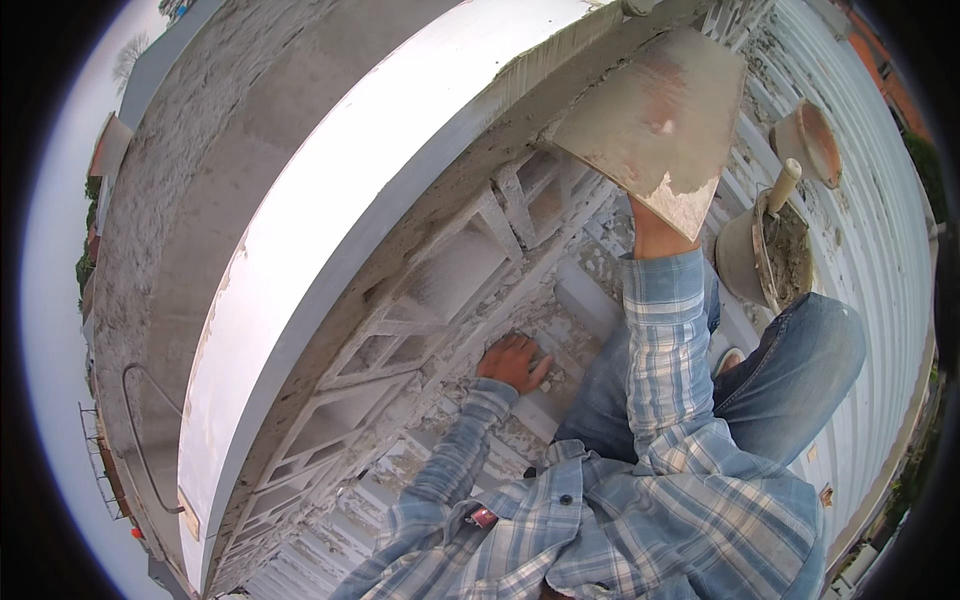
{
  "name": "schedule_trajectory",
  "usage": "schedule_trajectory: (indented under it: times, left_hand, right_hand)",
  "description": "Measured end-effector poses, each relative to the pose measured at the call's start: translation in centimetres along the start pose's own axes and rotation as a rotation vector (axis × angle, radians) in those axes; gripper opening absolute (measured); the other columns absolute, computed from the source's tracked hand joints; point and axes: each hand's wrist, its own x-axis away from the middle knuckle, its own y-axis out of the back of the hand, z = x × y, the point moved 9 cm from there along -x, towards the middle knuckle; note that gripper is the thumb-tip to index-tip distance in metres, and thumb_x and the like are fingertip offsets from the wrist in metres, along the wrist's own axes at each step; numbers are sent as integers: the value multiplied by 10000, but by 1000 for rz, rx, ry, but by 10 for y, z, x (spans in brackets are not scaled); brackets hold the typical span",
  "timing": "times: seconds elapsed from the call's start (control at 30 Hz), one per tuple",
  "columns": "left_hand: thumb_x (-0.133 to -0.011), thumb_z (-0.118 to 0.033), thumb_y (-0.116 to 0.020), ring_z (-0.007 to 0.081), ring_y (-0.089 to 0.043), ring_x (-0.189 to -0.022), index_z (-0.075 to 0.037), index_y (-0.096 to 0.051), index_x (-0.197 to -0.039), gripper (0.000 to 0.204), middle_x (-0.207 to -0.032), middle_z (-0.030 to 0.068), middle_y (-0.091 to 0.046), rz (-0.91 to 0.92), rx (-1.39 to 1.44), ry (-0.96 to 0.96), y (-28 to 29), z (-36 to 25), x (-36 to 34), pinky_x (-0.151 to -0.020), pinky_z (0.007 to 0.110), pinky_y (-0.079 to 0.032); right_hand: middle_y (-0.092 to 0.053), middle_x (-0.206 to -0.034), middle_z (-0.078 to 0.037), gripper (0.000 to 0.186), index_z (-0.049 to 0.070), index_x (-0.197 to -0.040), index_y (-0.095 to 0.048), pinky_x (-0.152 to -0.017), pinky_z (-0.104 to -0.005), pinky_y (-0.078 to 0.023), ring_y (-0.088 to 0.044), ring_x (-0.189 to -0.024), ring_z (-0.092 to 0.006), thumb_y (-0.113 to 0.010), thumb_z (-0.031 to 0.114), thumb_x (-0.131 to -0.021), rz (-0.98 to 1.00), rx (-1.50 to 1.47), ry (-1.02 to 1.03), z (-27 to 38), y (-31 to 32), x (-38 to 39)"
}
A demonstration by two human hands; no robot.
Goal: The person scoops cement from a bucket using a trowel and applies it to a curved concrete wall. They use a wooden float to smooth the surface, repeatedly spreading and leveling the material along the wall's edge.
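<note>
My right forearm, in a blue plaid sleeve, reaches forward to a flat mortar board [610, 115] smeared with wet grey mortar. The bare corner of the board is whitish. My right hand [661, 228] goes beneath it, so only the wrist shows and the fingers are hidden. One edge of the board lies close against the rough underside of a long white ledge [330, 170]. Lower down, my left hand [513, 362] rests on the debris-strewn surface beside the openwork vent blocks [455, 270], holding nothing, with its fingers apart.
Right of my right arm stands a bucket [735, 255] of mortar with a wooden-handled tool [785, 185] in it. A second round container [808, 145] lies tilted beyond. Ribbed metal roofing [860, 270] runs along the right. A bent metal rod [128, 415] sticks out at left.
</note>
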Motion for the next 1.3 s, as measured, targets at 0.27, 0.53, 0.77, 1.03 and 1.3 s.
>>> schedule_trajectory:
  times: [0.27, 0.53, 0.77, 1.03, 1.3]
  left_hand:
    - [-930, -400, -619, 340, -656, -998, -8, -682, -976, 400, -985, 174, -686, 154, -5, 71, -3, 0, -2, -925, 435, -525]
    - [-936, -408, -612, 346, -654, -1008, 0, -687, -998, 420, -998, 184, -689, 183, 1, 89, 0, 0, -5, -944, 442, -518]
    - [-932, -412, -618, 363, -647, -1070, 1, -685, -974, 421, -1011, 193, -692, 176, -11, 109, -2, 1, -5, -974, 442, -513]
    - [-931, -415, -614, 352, -642, -1084, -13, -686, -1004, 414, -1035, 187, -690, 241, -15, 126, -4, 1, -4, -981, 432, -510]
    - [-906, -411, -640, 352, -613, -1074, -58, -660, -991, 363, -1047, 147, -673, -23, 566, 297, 23, -8, -12, -917, 434, -509]
  right_hand:
    - [-611, -1231, -89, 347, 25, -1327, -499, -914, -325, -535, -620, -1084, -191, -539, 180, -1019, -42, -17, -23, 3, -4, 3]
    - [-609, -1222, -89, 338, 24, -1324, -491, -900, -318, -539, -623, -1070, -181, -527, 179, -1026, -117, -18, -85, -5, -14, 37]
    - [-607, -1213, -89, 330, 24, -1322, -485, -888, -311, -541, -625, -1057, -173, -516, 178, -1032, -118, -22, -82, -8, -13, 7]
    - [-605, -1203, -90, 321, 23, -1319, -478, -874, -304, -545, -628, -1043, -163, -504, 177, -1039, -266, -147, -234, -19, -28, 49]
    - [-604, -1193, -90, 312, 22, -1317, -470, -860, -297, -548, -631, -1029, -153, -492, 176, -1046, -408, -472, -496, -25, -104, 142]
